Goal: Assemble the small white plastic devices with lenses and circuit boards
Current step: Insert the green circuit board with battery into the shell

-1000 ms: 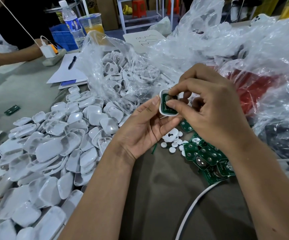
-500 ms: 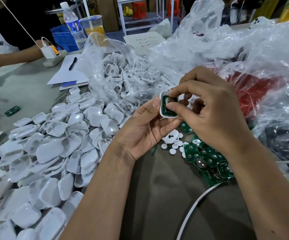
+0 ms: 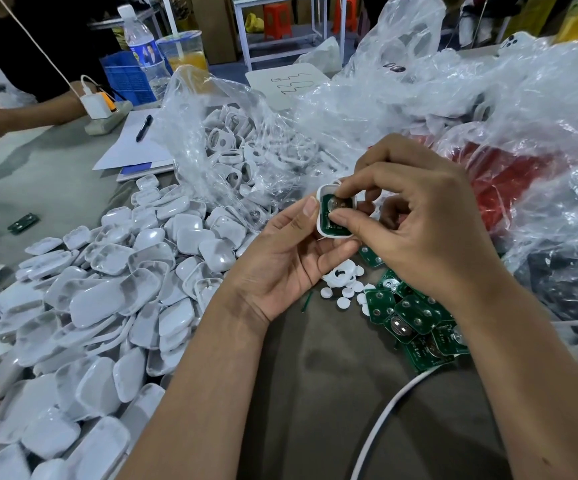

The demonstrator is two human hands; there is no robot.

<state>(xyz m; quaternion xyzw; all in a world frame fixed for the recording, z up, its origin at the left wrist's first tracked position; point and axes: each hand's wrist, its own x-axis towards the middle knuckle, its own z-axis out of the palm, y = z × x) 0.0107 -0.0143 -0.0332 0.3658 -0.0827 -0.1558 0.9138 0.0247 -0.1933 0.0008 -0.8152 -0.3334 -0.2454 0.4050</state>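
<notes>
White plastic shell (image 3: 320, 220), a small rounded housing with a green circuit board (image 3: 336, 229) seated inside it, sits above the centre of a grey work table (image 3: 38, 188), held off the surface between a worker's two bare hands. The left hand (image 3: 287, 261) cradles the shell from below and from its left edge, thumb laid up along the rim and fingers curled beneath; the right hand (image 3: 429, 233) comes over from the right, its thumb and forefinger pinching down on the board where a round silver part shows. To the left of the forearms a loose heap of white shells (image 3: 107, 296) spreads across the table, many lying hollow side down. Behind the heap, an open clear plastic bag (image 3: 211, 109) holds white ring-shaped housings (image 3: 232, 147), visible through the crumpled film. More clear bags (image 3: 488, 98) pile up at right, one wrapped around something red; what else they contain cannot be made out. Just below the hands lie small white discs (image 3: 344, 292) and, beside them, a cluster of green circuit boards (image 3: 415, 323) with silver button parts. A white cable (image 3: 381, 420) curves over the table at lower right. At the far left, another person's arm (image 3: 21, 116) rests near a sheet of paper with a pen (image 3: 143, 123), a blue crate (image 3: 124, 77), a water bottle (image 3: 143, 50) and a cup of orange drink (image 3: 183, 50).
</notes>
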